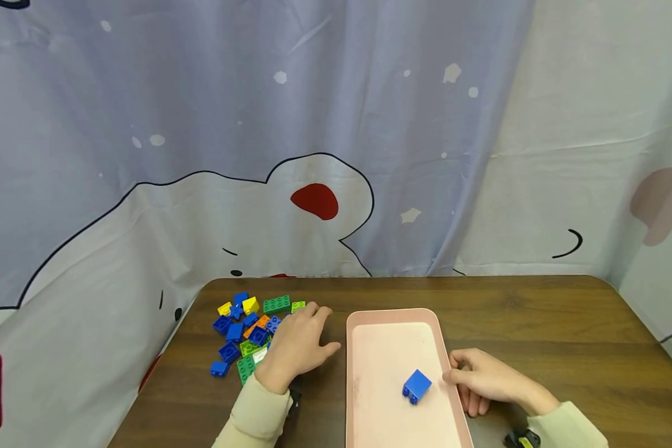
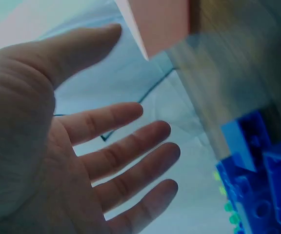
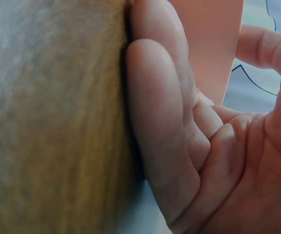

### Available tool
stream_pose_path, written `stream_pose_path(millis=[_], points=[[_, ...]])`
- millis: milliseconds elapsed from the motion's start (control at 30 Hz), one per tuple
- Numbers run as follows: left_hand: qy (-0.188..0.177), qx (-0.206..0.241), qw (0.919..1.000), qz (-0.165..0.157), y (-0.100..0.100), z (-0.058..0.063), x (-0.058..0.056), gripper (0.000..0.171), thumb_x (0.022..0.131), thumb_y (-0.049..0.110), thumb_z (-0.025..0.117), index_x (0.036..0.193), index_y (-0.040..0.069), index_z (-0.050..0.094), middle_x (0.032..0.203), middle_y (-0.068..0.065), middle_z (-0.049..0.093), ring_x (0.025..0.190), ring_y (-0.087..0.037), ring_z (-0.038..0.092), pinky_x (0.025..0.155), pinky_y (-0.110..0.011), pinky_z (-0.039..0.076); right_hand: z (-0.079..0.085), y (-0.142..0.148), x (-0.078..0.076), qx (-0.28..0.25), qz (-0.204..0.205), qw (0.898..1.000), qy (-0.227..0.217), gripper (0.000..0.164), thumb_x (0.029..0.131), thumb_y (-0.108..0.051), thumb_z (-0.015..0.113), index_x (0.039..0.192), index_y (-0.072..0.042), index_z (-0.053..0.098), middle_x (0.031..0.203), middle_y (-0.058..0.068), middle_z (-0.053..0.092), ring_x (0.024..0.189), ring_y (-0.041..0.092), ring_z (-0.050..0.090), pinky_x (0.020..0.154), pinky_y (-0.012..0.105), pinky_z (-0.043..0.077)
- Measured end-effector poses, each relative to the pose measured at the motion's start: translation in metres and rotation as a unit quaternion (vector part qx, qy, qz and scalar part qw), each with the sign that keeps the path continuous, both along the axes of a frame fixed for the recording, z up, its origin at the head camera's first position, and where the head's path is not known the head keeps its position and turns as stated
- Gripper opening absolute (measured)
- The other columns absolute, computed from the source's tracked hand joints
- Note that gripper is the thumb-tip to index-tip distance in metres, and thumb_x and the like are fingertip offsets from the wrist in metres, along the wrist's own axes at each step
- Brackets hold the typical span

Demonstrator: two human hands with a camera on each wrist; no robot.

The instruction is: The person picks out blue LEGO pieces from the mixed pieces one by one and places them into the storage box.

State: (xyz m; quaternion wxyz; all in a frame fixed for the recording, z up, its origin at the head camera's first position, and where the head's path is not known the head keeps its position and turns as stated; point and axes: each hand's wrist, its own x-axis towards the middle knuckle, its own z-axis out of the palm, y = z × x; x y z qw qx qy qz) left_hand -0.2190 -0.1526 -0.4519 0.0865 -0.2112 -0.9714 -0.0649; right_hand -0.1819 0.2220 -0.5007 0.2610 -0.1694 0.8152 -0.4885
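Bricks (image 1: pixel 235 332) lie at nine o'clock from the spread, empty left hand (image 1: pixel 298 343). The right hand (image 1: pixel 486 378) pinches the tray (image 1: pixel 392 316); a tug could slide the blue block (image 1: pixel 417 384), at that hand's nine o'clock.

Pink tray (image 1: pixel 375 417), lone toy brick (image 1: pixel 418 383) blue; heaped bricks (image 1: pixel 235 332) blue, green, yellow, orange, white. Brown wood-grain table (image 1: pixel 509 317). Grey-blue curtain (image 1: pixel 403 137), pale stars (image 1: pixel 452 73), white black-outlined cartoon animal (image 1: pixel 190 218). Cream sleeves (image 1: pixel 260 410).

Blue block (image 1: pixel 417 385) in pink tray (image 1: pixel 378 361)
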Motion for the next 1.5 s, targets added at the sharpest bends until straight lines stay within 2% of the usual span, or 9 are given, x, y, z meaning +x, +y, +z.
stream_pose_path(millis=[200,333,567,800,1000,1100,1267,1500], points=[[-0.023,-0.040,0.9986,0.024,-0.009,-0.009,-0.005,0.062,0.079,0.046,0.076,0.128,0.010,0.064,0.120,-0.012,0.062,0.105,-0.030,0.061,0.087,-0.048,0.052,-0.002,-0.002,0.001,-0.001,-0.003,1.000,0.004,0.032,0.096,-0.034,0.058,0.085,-0.004,0.052,0.059,0.013,0.063,0.046,0.029,0.062,0.043,0.045,0.050],[-0.039,-0.074,0.9961,0.026,-0.014,-0.016,-0.007,0.060,0.079,0.042,0.078,0.128,0.010,0.064,0.123,-0.014,0.061,0.110,-0.033,0.060,0.089,-0.050,0.051,-0.002,-0.003,0.000,-0.002,-0.004,1.000,0.004,0.032,0.095,-0.034,0.059,0.085,-0.004,0.052,0.058,0.013,0.063,0.045,0.028,0.061,0.042,0.044,0.049],[-0.034,-0.136,0.9901,0.008,-0.021,-0.024,-0.011,0.053,0.079,0.032,0.080,0.124,0.011,0.065,0.124,-0.014,0.061,0.107,-0.034,0.061,0.088,-0.051,0.052,-0.002,-0.001,-0.001,0.001,-0.005,1.000,0.000,0.032,0.096,-0.033,0.058,0.085,-0.004,0.053,0.059,0.014,0.063,0.045,0.030,0.061,0.043,0.045,0.050],[-0.010,-0.158,0.9871,-0.026,-0.026,-0.031,-0.015,0.042,0.080,0.015,0.078,0.120,0.011,0.067,0.114,-0.011,0.063,0.098,-0.030,0.063,0.086,-0.046,0.053,-0.001,0.000,-0.002,0.001,0.001,1.000,0.004,0.032,0.096,-0.033,0.058,0.086,-0.003,0.052,0.059,0.012,0.064,0.045,0.026,0.061,0.043,0.043,0.050],[-0.022,-0.159,0.9865,-0.032,-0.024,-0.031,-0.017,0.043,0.079,0.015,0.079,0.120,0.011,0.067,0.116,-0.012,0.063,0.100,-0.030,0.063,0.089,-0.047,0.052,0.001,0.001,-0.002,-0.001,-0.004,1.000,0.002,0.029,0.096,-0.031,0.057,0.087,-0.004,0.052,0.059,0.012,0.063,0.045,0.026,0.061,0.043,0.042,0.050],[-0.017,-0.154,0.9873,-0.038,-0.023,-0.031,-0.017,0.040,0.081,0.016,0.077,0.119,0.011,0.067,0.113,-0.011,0.063,0.098,-0.030,0.062,0.089,-0.046,0.052,0.001,0.002,-0.001,-0.002,-0.009,1.000,0.001,0.029,0.096,-0.031,0.057,0.087,-0.003,0.053,0.060,0.014,0.063,0.045,0.029,0.061,0.043,0.044,0.050],[0.029,-0.124,0.9893,-0.070,-0.022,-0.027,-0.014,0.036,0.081,0.020,0.076,0.114,0.011,0.067,0.104,-0.008,0.062,0.089,-0.024,0.062,0.083,-0.039,0.054,0.000,0.001,-0.001,-0.003,-0.011,1.000,0.002,0.028,0.096,-0.031,0.058,0.089,-0.004,0.052,0.060,0.014,0.063,0.046,0.031,0.061,0.043,0.046,0.049],[0.091,-0.044,0.9890,-0.108,-0.008,-0.011,0.000,0.038,0.082,0.029,0.073,0.115,0.011,0.068,0.102,-0.005,0.059,0.086,-0.018,0.058,0.081,-0.035,0.053,0.000,0.000,-0.001,0.002,-0.011,1.000,0.005,0.029,0.095,-0.032,0.059,0.088,-0.005,0.052,0.058,0.012,0.063,0.045,0.029,0.061,0.042,0.045,0.049]])
